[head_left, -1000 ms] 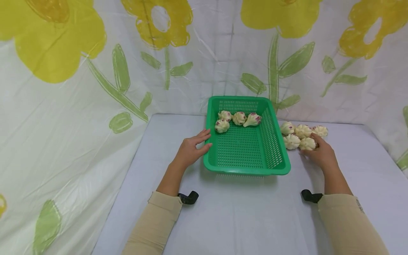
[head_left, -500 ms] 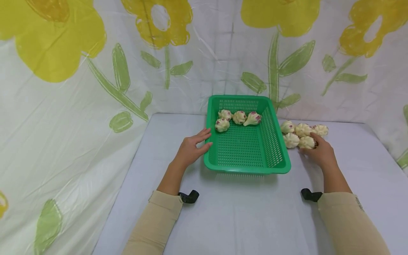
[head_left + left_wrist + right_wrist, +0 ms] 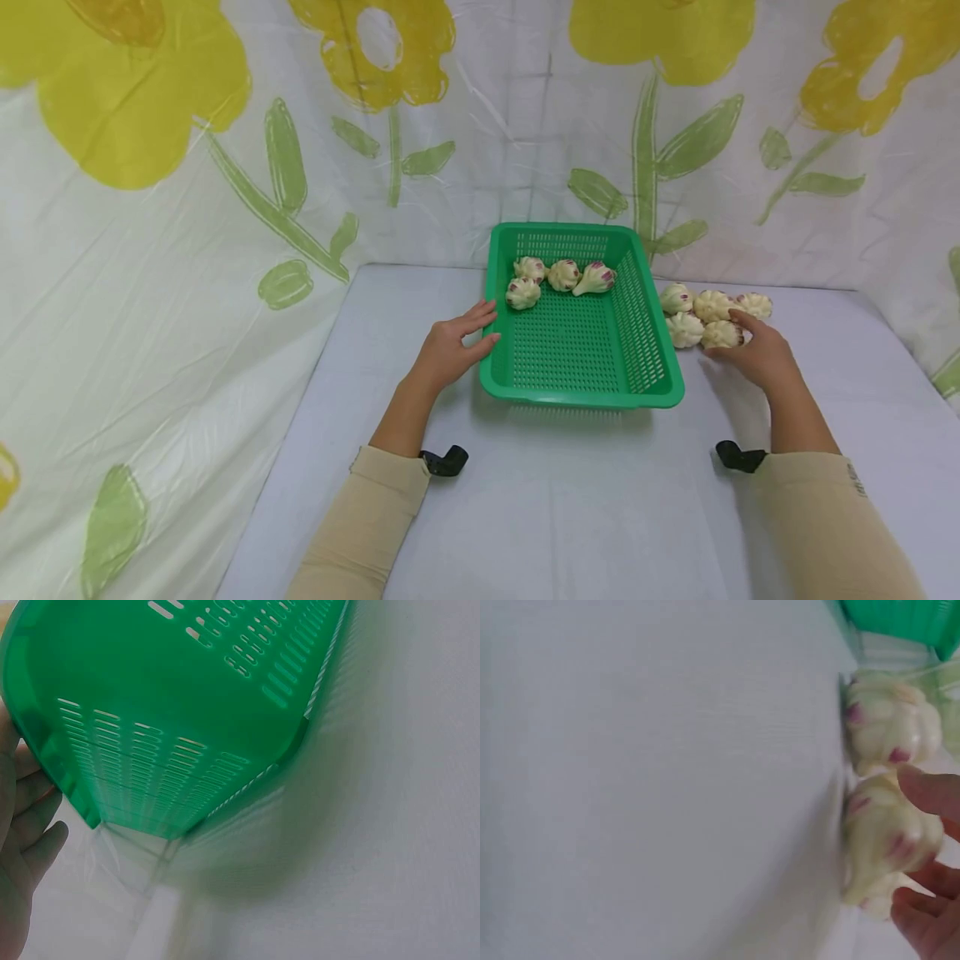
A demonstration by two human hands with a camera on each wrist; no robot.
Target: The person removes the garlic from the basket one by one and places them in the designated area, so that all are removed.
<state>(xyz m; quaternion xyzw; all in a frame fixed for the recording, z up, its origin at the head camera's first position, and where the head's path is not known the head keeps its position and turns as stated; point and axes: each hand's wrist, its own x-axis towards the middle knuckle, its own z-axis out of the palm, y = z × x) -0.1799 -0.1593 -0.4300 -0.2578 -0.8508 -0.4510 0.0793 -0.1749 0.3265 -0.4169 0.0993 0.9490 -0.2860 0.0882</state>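
Note:
My left hand (image 3: 442, 352) rests against the left rim of a green plastic basket (image 3: 576, 400), its fingers fairly straight. In the left wrist view, the fingertips (image 3: 49, 844) lie beside the basket's rim. My right hand (image 3: 757, 354) is at the near right garlic bulb (image 3: 722, 335) on the table, thumb and fingers spread around it. The right wrist view has the thumb on one side of this whitish, purple-flecked bulb (image 3: 892, 825) and the other fingers below it, with no firm grip showing. Another garlic bulb (image 3: 892, 724) sits beside it.
Several more garlic bulbs (image 3: 712, 306) stand in two rows right of the basket. Inside the basket, several bulbs (image 3: 522, 293) lie toward the back. A flower-printed sheet (image 3: 465, 167) rises behind the white table (image 3: 600, 517).
The near right bulb has shifted very slightly left, closer to its neighbour. My right hand and forearm have edged right, and its fingers are looser around the bulb. The left hand stays put.

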